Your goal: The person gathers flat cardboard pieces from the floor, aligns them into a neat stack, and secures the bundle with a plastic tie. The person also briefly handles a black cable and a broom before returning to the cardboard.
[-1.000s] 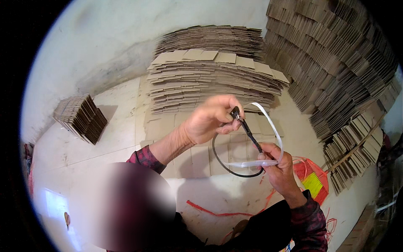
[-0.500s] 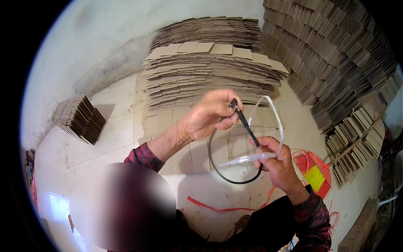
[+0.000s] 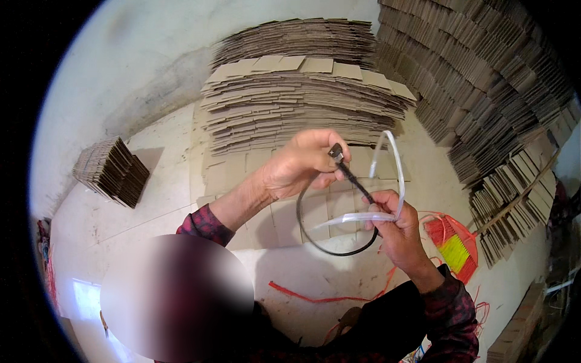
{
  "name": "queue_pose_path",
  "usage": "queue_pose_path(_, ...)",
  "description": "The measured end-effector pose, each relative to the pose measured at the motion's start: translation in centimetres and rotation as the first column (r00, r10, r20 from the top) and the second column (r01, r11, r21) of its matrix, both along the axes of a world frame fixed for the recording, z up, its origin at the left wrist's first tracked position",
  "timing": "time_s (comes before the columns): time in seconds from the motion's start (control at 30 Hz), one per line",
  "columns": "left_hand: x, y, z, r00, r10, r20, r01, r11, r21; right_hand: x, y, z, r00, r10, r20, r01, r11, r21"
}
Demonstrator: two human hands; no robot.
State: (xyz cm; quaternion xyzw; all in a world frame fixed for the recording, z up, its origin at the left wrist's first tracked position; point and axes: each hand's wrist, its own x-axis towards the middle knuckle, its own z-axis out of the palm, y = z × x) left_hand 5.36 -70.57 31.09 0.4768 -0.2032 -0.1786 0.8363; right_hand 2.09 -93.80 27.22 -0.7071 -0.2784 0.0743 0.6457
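My left hand is closed in a pinch on a short black cable, close to its plug-like end, where a bit of metal shows. Lower and to the right, my right hand grips the same cable farther along. The cable hangs in a loop between the two hands. Also in my right hand is a translucent white plastic strip, bent upward in an arch, with one end pointing left across the cable loop. The cable's other end is hidden by my right hand.
Long rows of stacked cardboard sheets lie ahead, and tall stacks rise at the right. A small cardboard bundle stands left. A red and yellow broom lies right. A red strip lies on the floor.
The cable loop has risen slightly and shifted left. The plug end has turned a little, and the white strip's arch has tilted. Both hands keep their hold.
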Motion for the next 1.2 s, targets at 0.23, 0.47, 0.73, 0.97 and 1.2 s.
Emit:
queue_pose_path(0.23,0.0,-0.6,0.2,0.991,0.06,-0.118,-0.052,0.996,0.067,1.7,-0.3,-1.4,0.985,0.007,-0.173,0.005,0.998,0.068)
queue_pose_path(0.47,0.4,-0.3,-0.2,0.984,0.068,-0.162,-0.06,0.997,0.054,1.8,-0.1,-1.1,0.972,0.015,-0.235,-0.004,0.999,0.044)
queue_pose_path(0.73,0.9,0.3,-1.9,0.966,0.115,-0.23,-0.098,0.991,0.087,1.7,0.3,-0.9,0.895,0.021,-0.445,-0.01,1.0,0.028)
queue_pose_path(0.97,2.5,0.2,-4.3,0.986,0.069,-0.151,-0.049,0.99,0.129,2.4,-0.2,-1.9,0.861,0.041,-0.507,-0.026,0.999,0.037)
queue_pose_path(1.2,4.6,3.0,-5.9,0.895,0.291,-0.339,-0.261,0.956,0.133,2.7,0.1,-2.9,0.819,-0.006,-0.574,0.045,0.998,0.054)
